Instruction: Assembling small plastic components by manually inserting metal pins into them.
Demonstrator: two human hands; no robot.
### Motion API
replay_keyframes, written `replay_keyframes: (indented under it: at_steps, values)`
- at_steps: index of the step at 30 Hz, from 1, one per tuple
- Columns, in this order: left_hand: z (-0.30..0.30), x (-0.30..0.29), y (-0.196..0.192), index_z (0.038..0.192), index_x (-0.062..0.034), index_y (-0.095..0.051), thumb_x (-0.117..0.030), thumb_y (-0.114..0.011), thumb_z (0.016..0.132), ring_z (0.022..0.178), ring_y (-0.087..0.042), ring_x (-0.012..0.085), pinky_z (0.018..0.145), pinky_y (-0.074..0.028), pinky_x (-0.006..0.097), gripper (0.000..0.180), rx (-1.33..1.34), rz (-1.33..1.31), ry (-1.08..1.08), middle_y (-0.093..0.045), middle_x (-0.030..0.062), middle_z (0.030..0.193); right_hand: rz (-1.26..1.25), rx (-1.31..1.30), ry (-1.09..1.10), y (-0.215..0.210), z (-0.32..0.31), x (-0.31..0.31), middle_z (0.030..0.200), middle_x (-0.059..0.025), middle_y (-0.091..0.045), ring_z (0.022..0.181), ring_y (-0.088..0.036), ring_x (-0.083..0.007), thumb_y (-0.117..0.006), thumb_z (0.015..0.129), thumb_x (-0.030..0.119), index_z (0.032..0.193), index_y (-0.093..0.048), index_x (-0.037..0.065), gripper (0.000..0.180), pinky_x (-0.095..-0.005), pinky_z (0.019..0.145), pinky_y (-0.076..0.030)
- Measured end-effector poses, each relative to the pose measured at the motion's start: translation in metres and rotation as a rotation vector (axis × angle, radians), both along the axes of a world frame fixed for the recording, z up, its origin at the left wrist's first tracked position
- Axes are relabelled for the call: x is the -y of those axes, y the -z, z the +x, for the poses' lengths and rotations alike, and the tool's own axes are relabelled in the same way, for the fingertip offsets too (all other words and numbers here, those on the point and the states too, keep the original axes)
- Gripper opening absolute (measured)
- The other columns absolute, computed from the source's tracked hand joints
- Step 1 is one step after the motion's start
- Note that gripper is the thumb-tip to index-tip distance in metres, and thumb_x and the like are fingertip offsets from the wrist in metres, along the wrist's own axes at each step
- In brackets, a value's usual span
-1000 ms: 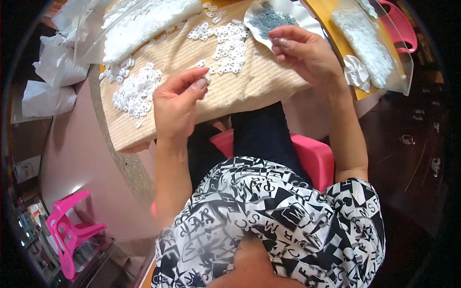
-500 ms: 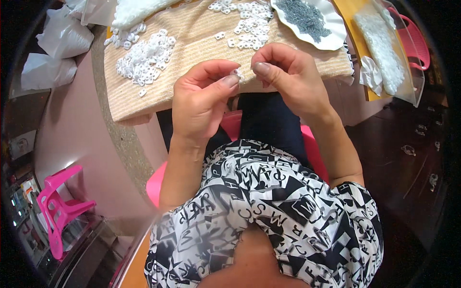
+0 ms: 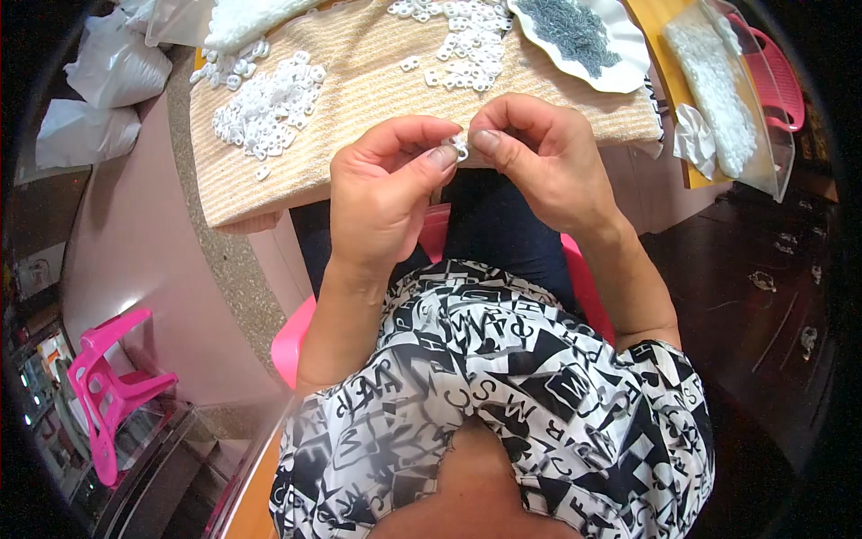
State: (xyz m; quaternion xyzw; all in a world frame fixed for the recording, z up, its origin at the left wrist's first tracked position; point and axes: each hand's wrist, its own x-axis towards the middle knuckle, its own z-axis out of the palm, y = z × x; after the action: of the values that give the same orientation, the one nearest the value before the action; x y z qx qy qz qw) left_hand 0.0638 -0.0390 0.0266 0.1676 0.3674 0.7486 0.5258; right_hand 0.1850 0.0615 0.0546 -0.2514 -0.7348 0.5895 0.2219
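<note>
My left hand and right hand meet above my lap, each grip pinching one small white plastic piece between thumb and forefinger, just before the beige mat. It is too small to tell its long axis.

A beige woven cloth bears white plastic pieces and a white dish.
</note>
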Motion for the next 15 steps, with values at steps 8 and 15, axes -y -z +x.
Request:
replay_keyframes:
  at_steps: [8,15]
  values:
    - [0.0011,0.0002,0.0020,0.093,0.0067,-0.058,0.007,-0.057,0.075,0.069,-0.055,0.0100,0.063,-0.045,0.019,0.018,-0.068,-0.006,0.010,-0.060,0.0081,0.080,0.018,0.010,0.017,0.0053,0.0003,-0.0014,0.063,-0.0045,-0.056,0.061,-0.049,-0.0072,-0.055,0.079,0.010,0.077,-0.056,-0.003,0.014,-0.0245,0.056,-0.042]
    - [0.0013,0.0013,0.0012,0.093,0.0067,-0.058,0.008,-0.056,0.075,0.070,-0.055,0.0090,0.064,-0.045,0.019,0.018,-0.079,-0.014,0.007,-0.060,0.0076,0.081,0.035,-0.020,0.003,0.0049,0.0001,0.0008,0.064,-0.0045,-0.056,0.061,-0.049,-0.0074,-0.055,0.079,0.008,0.077,-0.056,-0.003,0.011,-0.0247,0.056,-0.042]
